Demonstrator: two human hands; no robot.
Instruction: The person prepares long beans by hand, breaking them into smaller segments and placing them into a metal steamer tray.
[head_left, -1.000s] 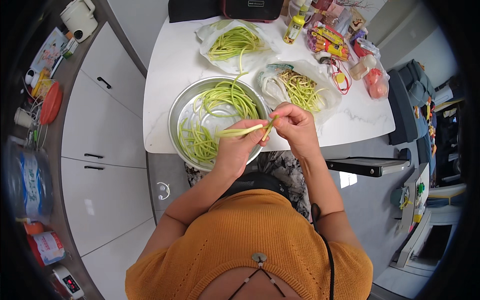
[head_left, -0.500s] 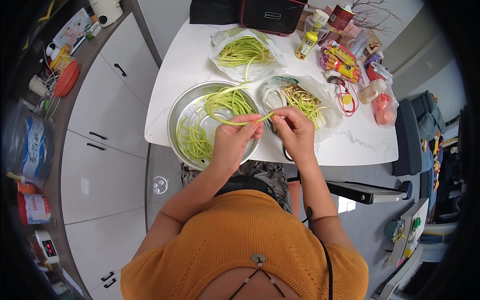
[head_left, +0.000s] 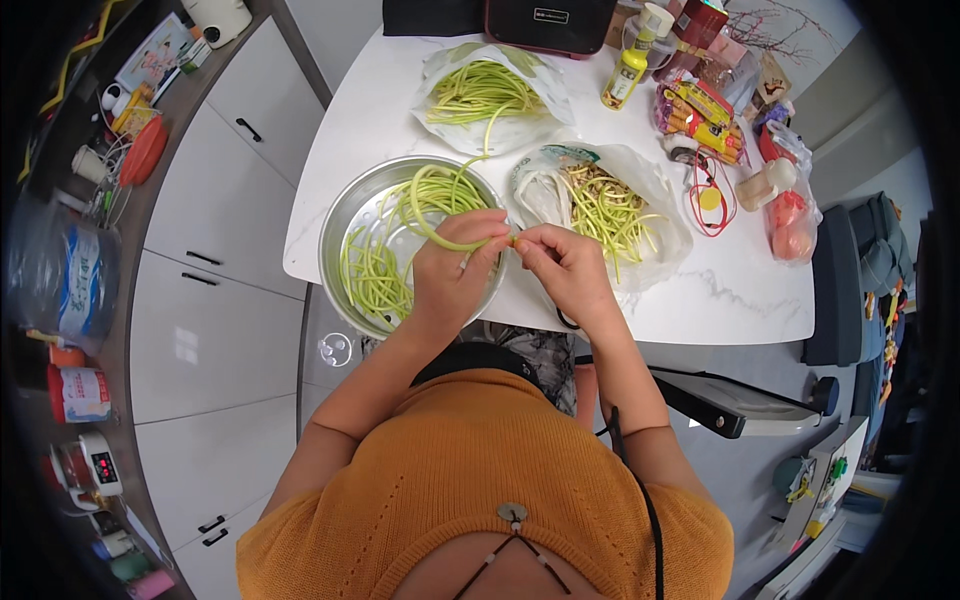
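Green slender plant stem (head_left: 452, 244), mid-frame over round silver metal bowl (head_left: 333, 230), long axis approx L-R, curving upper-L. L hand (head_left: 447, 280) pinches it; R hand (head_left: 572, 272), nearer the R tip, has fingertips closed there.

On your left, a kettle (head_left: 217, 20) and jug (head_left: 75, 268) sit on the counter (head_left: 226, 66); ahead to your right are a yellow bottle (head_left: 624, 78), sausages (head_left: 688, 120), a lanyard (head_left: 710, 199) and a jar (head_left: 766, 186).

White cabinets (head_left: 215, 330) with black handles (head_left: 248, 130), dark counter (head_left: 142, 212) over to the left, grey floor (head_left: 735, 470), white veined table (head_left: 745, 305), blue-grey sofa (head_left: 835, 285) off right.
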